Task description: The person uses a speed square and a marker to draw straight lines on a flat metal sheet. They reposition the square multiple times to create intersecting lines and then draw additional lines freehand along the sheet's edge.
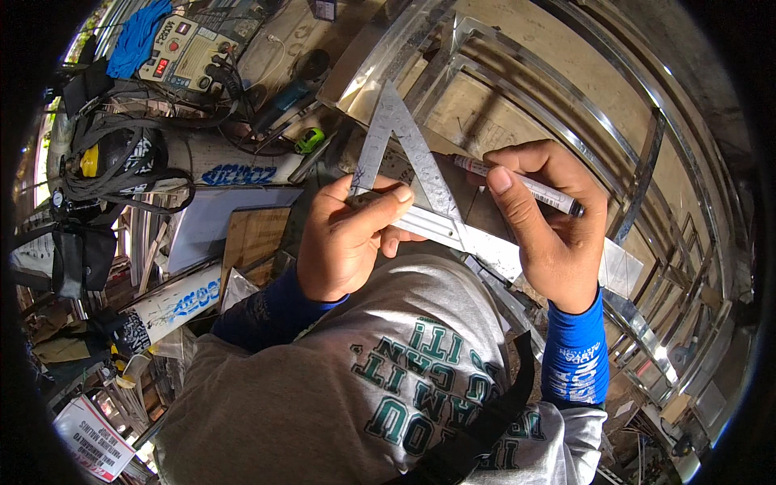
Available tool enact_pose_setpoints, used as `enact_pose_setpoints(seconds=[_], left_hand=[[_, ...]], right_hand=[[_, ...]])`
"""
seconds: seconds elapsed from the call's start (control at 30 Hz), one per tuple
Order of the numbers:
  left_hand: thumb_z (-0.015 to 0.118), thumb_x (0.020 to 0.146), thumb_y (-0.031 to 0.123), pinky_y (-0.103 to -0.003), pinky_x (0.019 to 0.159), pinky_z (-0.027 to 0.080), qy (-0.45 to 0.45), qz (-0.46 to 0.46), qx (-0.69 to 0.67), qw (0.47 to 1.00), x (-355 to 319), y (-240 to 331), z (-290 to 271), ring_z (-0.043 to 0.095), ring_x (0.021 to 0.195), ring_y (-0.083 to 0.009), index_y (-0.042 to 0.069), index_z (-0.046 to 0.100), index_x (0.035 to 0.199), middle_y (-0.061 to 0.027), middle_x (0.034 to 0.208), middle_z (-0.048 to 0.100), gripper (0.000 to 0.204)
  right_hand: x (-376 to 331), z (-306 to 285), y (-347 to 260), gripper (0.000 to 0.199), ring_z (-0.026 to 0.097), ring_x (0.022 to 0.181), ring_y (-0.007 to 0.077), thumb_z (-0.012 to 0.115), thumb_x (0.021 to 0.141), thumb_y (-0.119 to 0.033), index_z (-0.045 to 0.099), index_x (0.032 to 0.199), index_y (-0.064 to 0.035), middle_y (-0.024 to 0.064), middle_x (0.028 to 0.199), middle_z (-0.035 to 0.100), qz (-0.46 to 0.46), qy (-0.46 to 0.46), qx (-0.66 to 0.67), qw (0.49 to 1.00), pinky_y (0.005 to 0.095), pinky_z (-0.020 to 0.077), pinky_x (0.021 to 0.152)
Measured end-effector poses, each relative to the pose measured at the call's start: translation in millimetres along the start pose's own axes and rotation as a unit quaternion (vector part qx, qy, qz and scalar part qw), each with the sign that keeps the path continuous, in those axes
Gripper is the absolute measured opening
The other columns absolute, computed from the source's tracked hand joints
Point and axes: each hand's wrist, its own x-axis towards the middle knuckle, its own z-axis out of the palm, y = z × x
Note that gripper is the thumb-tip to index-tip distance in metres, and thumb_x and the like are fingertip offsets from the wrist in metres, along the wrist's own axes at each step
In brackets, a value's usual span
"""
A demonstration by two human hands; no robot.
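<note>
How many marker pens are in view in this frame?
1. A white marker pen is gripped in the right hand, beside the metal square that the left hand presses down. More may be hidden in the workshop clutter.

The metal square [420, 174] is silver-grey with fine dark graduation marks, and the metal strip [485, 242] under it is plain pale silver. The marker [517, 184] has a white barrel with small dark print and a black tip. Both sleeves [575, 356] are bright blue, the sweatshirt [339, 396] grey with green lettering. The cloth [137, 36] is blue, the tape measure [309, 140] lime green and black, the welding machine [182, 56] cream with red lights.
</note>
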Motion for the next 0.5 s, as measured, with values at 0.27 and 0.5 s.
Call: enact_pose_setpoints(seconds=[0.27,0.5], left_hand=[[0.069,0.106,0.010,-0.033,0.069,0.064,0.008,-0.001,-0.008,1.000,4.4,1.0,0.3,0.059,0.061,-0.0107,-0.004,0.070,0.111,-0.0086,0.088,0.073,0.014],[0.069,0.105,0.007,-0.039,0.074,0.068,-0.010,0.016,-0.035,0.999,4.5,-2.4,-3.7,0.059,0.060,-0.0105,-0.004,0.070,0.112,-0.0053,0.084,0.069,0.013]], right_hand=[[3.7,0.7,0.2,0.012,0.063,0.087,0.0076,0.077,0.103,-0.008,0.074,0.104,0.0036,0.0033,0.094,0.073,-0.003,-0.002,-0.008,1.000,0.0234,0.0511,0.076],[5.2,-3.1,4.4,0.013,0.062,0.084,0.0090,0.076,0.102,-0.008,0.072,0.098,0.0038,0.0038,0.090,0.071,-0.034,-0.003,-0.015,0.999,0.0251,0.0501,0.074]])
